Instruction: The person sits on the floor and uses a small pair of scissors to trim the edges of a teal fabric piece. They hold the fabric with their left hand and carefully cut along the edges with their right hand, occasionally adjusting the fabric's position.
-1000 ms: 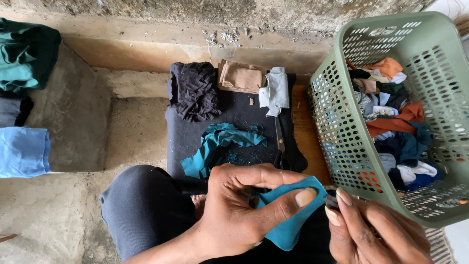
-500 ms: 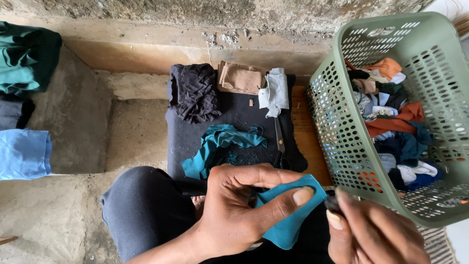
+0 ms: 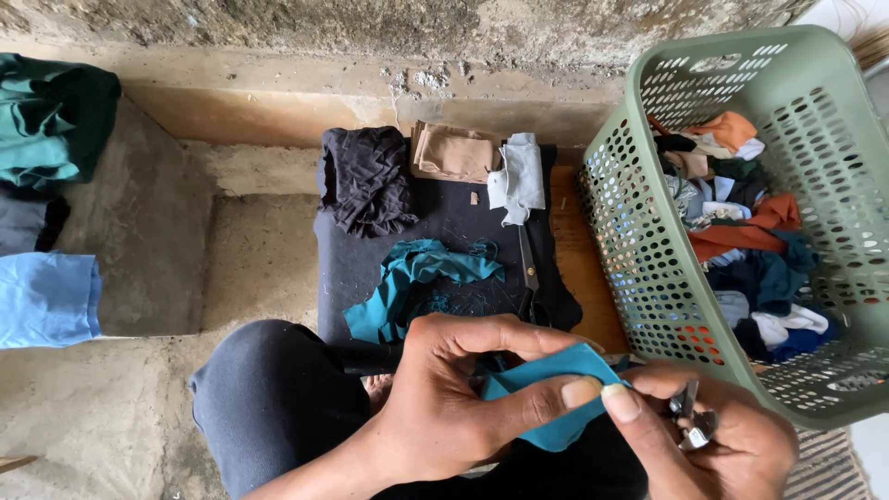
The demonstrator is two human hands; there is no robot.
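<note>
A: What are the hands busy with?

B: The left hand [image 3: 444,407] is pinched shut on a teal fabric scrap [image 3: 546,393], thumb on top, held just above the lap. The right hand [image 3: 718,435] touches the scrap's right edge with its thumb and is closed around a small metal clipper [image 3: 693,417].

A: So which step is this?

B: I'd judge it's trimming the scrap: it's held taut between both hands, the tool right beside its edge.

A: And the next move?

B: Probably bringing the blade onto the edge while the left keeps the cloth tight.

A: What's around?

B: More teal scraps [image 3: 417,282] and long scissors [image 3: 528,273] lie on the dark-covered table [image 3: 352,268]; a green basket [image 3: 648,250] of mixed cloth stands to the right.
</note>
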